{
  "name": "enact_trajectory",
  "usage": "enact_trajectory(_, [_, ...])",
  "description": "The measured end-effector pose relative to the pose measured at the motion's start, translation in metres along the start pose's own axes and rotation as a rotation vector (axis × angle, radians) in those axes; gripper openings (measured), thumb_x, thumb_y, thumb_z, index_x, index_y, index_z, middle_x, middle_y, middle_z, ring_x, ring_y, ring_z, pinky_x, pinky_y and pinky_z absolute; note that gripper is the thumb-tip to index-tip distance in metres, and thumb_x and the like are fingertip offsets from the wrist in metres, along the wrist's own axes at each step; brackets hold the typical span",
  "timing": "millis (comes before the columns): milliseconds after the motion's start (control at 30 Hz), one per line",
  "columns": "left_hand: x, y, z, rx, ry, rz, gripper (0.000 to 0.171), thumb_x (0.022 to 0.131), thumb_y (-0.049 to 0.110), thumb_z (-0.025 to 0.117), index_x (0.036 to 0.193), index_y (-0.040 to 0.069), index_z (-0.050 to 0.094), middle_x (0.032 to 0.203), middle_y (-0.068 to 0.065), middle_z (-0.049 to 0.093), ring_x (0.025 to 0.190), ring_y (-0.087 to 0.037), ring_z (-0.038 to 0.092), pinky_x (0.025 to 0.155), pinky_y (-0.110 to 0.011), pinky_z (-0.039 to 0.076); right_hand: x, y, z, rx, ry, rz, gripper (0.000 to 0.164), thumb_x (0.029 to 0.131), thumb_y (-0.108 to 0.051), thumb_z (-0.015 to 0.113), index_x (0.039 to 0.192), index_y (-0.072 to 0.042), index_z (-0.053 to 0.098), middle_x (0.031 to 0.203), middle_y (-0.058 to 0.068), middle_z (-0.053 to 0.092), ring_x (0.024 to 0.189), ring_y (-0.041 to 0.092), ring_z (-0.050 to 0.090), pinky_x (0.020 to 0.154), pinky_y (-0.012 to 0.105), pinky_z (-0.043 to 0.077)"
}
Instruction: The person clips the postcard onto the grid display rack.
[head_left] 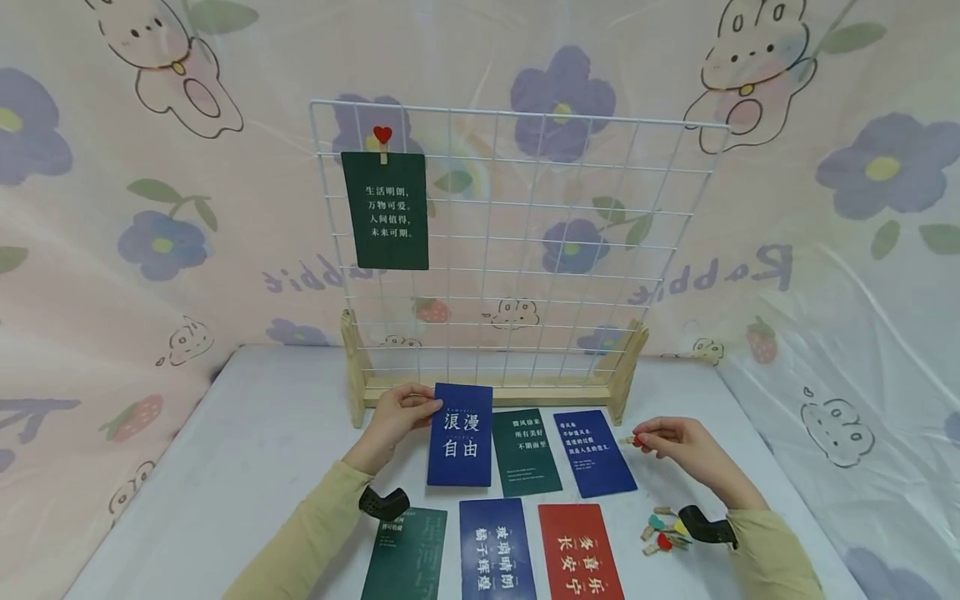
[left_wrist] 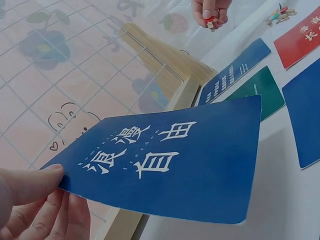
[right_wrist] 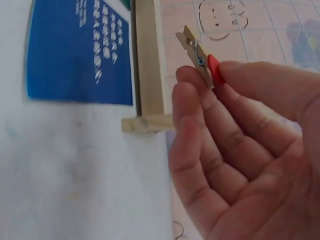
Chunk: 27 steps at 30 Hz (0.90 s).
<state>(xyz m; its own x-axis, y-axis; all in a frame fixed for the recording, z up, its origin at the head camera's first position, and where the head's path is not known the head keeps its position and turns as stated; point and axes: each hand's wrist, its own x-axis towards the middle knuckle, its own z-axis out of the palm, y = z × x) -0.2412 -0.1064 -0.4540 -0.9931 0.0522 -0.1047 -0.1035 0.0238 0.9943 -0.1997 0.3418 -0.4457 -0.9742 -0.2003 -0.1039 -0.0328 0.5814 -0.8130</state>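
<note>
Between thumb and fingers my left hand (head_left: 399,418) pinches a blue card (head_left: 460,442) with white characters by its upper left edge. In the left wrist view the card (left_wrist: 175,165) is lifted at a slant over the table. My right hand (head_left: 686,450) pinches a small wooden clothespin (right_wrist: 197,55) with a red piece (right_wrist: 215,69) on it, to the right of another blue card (head_left: 595,452). Behind stands a white wire grid (head_left: 525,208) on a wooden base (head_left: 487,395). A dark green card (head_left: 390,212) hangs at its upper left from a red-heart clothespin (head_left: 383,143).
A green card (head_left: 527,452) lies beside the held one. Along the front lie a green card (head_left: 405,554), a blue card (head_left: 497,550) and a red card (head_left: 581,552). Several colourful clothespins (head_left: 663,533) are heaped near the right wrist. A patterned cloth (head_left: 255,183) covers the background.
</note>
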Motion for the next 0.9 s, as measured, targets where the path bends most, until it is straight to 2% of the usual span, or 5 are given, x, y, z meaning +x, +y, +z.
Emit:
enact_trajectory(200, [-0.002,0.003,0.0,-0.003,0.001,0.002,0.025,0.085,0.005,0.073,0.105,-0.004,0.061,0.087,-0.008,0.067,0.076,-0.016,0.065,0.075,-0.036,0.057,0.005,-0.014,0.003,0.007,-0.005,-0.034,0.035,0.096,-0.022,0.061,0.116,0.006,0.061,0.102,0.014,0.067,0.089,0.027,0.062,0.072,0.034,0.054])
enact_trajectory(500, [0.0,0.006,-0.001,-0.008,0.026,0.005,0.021,0.085,0.004,0.072,0.103,0.0,0.063,0.088,-0.009,0.066,0.076,-0.016,0.065,0.077,-0.037,0.057,0.012,-0.034,0.008,0.004,-0.04,-0.062,0.034,0.098,-0.023,0.058,0.117,0.006,0.061,0.1,0.016,0.066,0.091,0.038,0.059,0.075,0.036,0.053])
enact_trajectory(700, [-0.001,0.011,-0.002,-0.041,0.034,0.007,0.021,0.086,0.003,0.071,0.105,0.0,0.063,0.089,-0.01,0.066,0.077,-0.016,0.065,0.075,-0.034,0.057,0.017,-0.05,0.013,-0.036,-0.038,-0.118,0.03,0.098,-0.024,0.058,0.115,0.0,0.064,0.099,0.012,0.067,0.087,0.03,0.06,0.073,0.032,0.051])
enact_trajectory(900, [-0.001,0.017,-0.002,-0.071,0.015,0.03,0.022,0.086,0.002,0.07,0.106,-0.002,0.062,0.088,-0.008,0.066,0.078,-0.015,0.065,0.074,-0.031,0.057,0.026,-0.065,0.016,0.016,-0.048,-0.159,0.033,0.097,-0.023,0.059,0.119,0.001,0.062,0.106,0.017,0.066,0.088,0.025,0.062,0.074,0.032,0.053])
